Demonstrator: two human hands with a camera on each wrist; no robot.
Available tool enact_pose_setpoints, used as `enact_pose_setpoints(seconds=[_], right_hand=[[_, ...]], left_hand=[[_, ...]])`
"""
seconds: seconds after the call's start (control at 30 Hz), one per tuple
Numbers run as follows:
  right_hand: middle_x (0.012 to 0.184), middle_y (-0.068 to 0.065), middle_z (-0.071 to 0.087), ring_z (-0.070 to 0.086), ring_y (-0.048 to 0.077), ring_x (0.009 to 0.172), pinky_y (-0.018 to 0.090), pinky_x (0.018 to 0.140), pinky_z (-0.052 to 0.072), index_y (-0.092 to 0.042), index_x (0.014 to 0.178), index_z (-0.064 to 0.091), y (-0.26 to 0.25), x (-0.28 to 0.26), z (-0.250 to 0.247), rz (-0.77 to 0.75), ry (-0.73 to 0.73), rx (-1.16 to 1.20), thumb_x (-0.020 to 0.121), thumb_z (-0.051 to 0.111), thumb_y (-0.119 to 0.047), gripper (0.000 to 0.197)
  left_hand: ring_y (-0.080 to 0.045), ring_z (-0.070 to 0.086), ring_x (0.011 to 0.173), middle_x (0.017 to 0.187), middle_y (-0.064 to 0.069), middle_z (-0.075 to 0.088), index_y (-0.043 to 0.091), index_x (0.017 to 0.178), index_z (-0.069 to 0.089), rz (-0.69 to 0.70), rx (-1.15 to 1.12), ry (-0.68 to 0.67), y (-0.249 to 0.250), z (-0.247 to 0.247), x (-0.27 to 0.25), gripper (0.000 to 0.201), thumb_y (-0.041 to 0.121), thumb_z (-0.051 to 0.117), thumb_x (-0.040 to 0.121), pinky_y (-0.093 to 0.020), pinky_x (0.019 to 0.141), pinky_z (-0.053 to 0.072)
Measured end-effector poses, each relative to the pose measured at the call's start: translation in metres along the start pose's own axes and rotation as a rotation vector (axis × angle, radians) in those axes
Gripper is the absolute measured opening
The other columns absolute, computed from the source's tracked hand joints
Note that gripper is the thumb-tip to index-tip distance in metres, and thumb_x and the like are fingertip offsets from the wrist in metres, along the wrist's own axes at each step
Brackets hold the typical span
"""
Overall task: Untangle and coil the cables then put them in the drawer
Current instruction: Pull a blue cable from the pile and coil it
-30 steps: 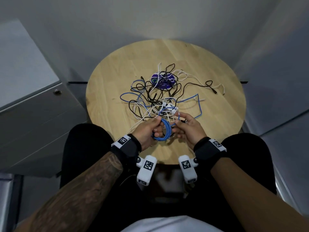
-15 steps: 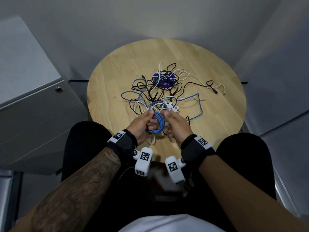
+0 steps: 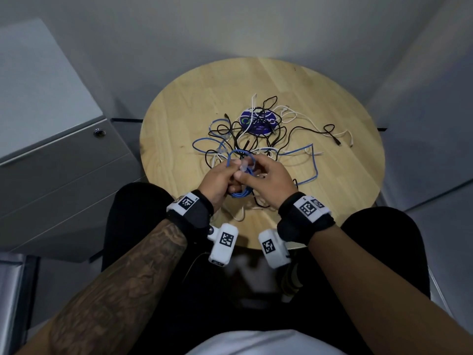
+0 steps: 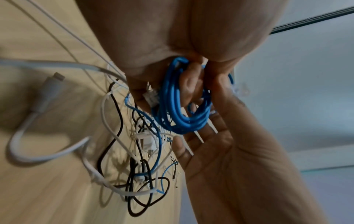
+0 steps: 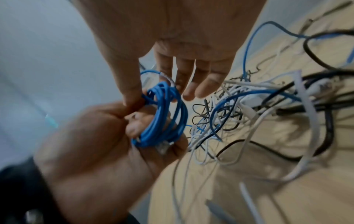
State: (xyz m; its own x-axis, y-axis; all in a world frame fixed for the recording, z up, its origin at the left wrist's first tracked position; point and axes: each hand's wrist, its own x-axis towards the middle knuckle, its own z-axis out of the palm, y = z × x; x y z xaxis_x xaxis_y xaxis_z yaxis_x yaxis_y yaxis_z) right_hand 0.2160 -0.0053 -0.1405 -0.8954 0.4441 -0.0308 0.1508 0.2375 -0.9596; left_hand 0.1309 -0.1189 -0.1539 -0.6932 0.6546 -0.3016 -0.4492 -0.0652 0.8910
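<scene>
Since a second ago both hands have lifted toward mid-frame and the blue coil (image 3: pixel 240 193) has gained a turn or so. The left hand (image 3: pixel 217 179) has its grip clamped round the coil. The right hand (image 3: pixel 268 178) pinches the coil with its thumb in the wrist view, other fingers loosely spread; it seems to be feeding the free end, though the blur makes that uncertain. The coil hangs between the hands above the counter (image 3: pixel 179 111), near the remaining tangle (image 3: pixel 256 139). This cable looks nearly coiled; the drawer (image 3: pixel 64 160) at left is shut.
</scene>
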Motion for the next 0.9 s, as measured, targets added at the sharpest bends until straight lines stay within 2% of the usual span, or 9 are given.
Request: enact_pose_setpoints(seconds=[0.1, 0.17, 0.23, 0.33, 0.47, 0.57, 0.7, 0.8, 0.9], right_hand=[[0.08, -0.002, 0.071, 0.065, 0.004, 0.072, 0.019, 0.069, 0.053, -0.012, 0.095, 0.072, -0.005, 0.004, -0.004, 0.078, -0.026, 0.204, 0.087, 0.074, -0.012, 0.008], [0.081, 0.001, 0.071, 0.065, 0.01, 0.075, 0.028, 0.073, 0.056, -0.013, 0.093, 0.073, -0.006, 0.007, -0.006, 0.087, -0.028, 0.182, 0.087, 0.074, -0.011, 0.007], [0.083, 0.002, 0.072, 0.067, 0.012, 0.077, 0.031, 0.074, 0.057, -0.013, 0.094, 0.073, -0.008, 0.008, -0.008, 0.132, -0.029, 0.231, 0.087, 0.074, -0.011, 0.007], [0.091, 0.005, 0.072, 0.068, 0.016, 0.084, 0.033, 0.075, 0.056, -0.011, 0.1, 0.073, -0.012, 0.008, -0.013, 0.221, -0.088, 0.375, 0.091, 0.07, -0.016, 0.012], [0.082, -0.007, 0.072, 0.063, 0.01, 0.082, 0.026, 0.079, 0.054, -0.015, 0.102, 0.073, -0.016, 0.007, -0.022, 0.29, -0.139, 0.437, 0.098, 0.057, -0.025, 0.019], [0.088, -0.001, 0.071, 0.062, 0.009, 0.079, 0.024, 0.075, 0.052, -0.011, 0.103, 0.073, -0.015, 0.008, -0.025, 0.23, -0.074, 0.381, 0.096, 0.061, -0.02, 0.017], [0.091, 0.007, 0.071, 0.065, 0.011, 0.076, 0.022, 0.069, 0.052, -0.004, 0.103, 0.072, -0.015, 0.01, -0.023, 0.158, 0.004, 0.341, 0.092, 0.067, -0.01, 0.014], [0.089, 0.004, 0.07, 0.066, 0.011, 0.076, 0.022, 0.07, 0.054, -0.008, 0.099, 0.069, -0.021, 0.011, -0.025, 0.195, -0.085, 0.447, 0.091, 0.064, -0.001, 0.012], [0.067, -0.005, 0.064, 0.059, 0.009, 0.061, 0.024, 0.065, 0.048, -0.013, 0.096, 0.064, -0.025, 0.014, -0.025, 0.225, -0.125, 0.487, 0.087, 0.057, 0.013, 0.027]], left_hand=[[-0.004, 0.021, 0.042, 0.053, 0.008, 0.027, 0.012, 0.079, 0.052, -0.037, -0.076, -0.03, 0.002, 0.0, -0.001, 0.02, 0.013, 0.043, 0.098, -0.015, 0.038, 0.02], [-0.003, 0.021, 0.041, 0.055, 0.007, 0.024, 0.009, 0.085, 0.05, -0.067, -0.147, -0.072, 0.002, 0.001, -0.001, 0.008, 0.016, 0.046, 0.085, -0.015, 0.037, 0.022], [-0.003, 0.023, 0.041, 0.053, 0.007, 0.026, 0.006, 0.092, 0.048, -0.076, -0.155, -0.099, 0.004, 0.003, -0.001, 0.018, 0.014, 0.047, 0.076, -0.014, 0.037, 0.024], [-0.002, 0.025, 0.042, 0.05, 0.011, 0.031, 0.007, 0.09, 0.047, 0.008, -0.054, -0.162, 0.006, 0.005, -0.005, 0.006, 0.004, 0.049, 0.085, -0.014, 0.04, 0.026], [-0.004, 0.026, 0.045, 0.057, 0.008, 0.033, 0.004, 0.11, 0.05, 0.043, 0.037, -0.168, 0.002, 0.006, -0.006, 0.016, 0.003, 0.049, 0.095, -0.015, 0.042, 0.027], [-0.004, 0.027, 0.045, 0.058, 0.006, 0.032, 0.006, 0.101, 0.047, 0.05, 0.069, -0.178, 0.0, 0.005, -0.006, 0.007, 0.0, 0.047, 0.097, -0.015, 0.043, 0.029], [-0.004, 0.026, 0.045, 0.055, 0.01, 0.034, 0.005, 0.113, 0.044, 0.026, 0.067, -0.197, 0.001, 0.008, -0.007, 0.015, 0.0, 0.043, 0.099, -0.014, 0.043, 0.027], [-0.003, 0.024, 0.043, 0.051, 0.01, 0.031, 0.006, 0.096, 0.047, -0.039, 0.032, -0.208, 0.006, 0.006, -0.006, 0.012, -0.003, 0.04, 0.098, -0.015, 0.041, 0.024], [-0.004, 0.023, 0.042, 0.051, 0.009, 0.03, 0.012, 0.085, 0.043, -0.079, 0.072, -0.229, 0.003, 0.008, -0.009, 0.025, -0.009, 0.037, 0.095, -0.015, 0.04, 0.022]])
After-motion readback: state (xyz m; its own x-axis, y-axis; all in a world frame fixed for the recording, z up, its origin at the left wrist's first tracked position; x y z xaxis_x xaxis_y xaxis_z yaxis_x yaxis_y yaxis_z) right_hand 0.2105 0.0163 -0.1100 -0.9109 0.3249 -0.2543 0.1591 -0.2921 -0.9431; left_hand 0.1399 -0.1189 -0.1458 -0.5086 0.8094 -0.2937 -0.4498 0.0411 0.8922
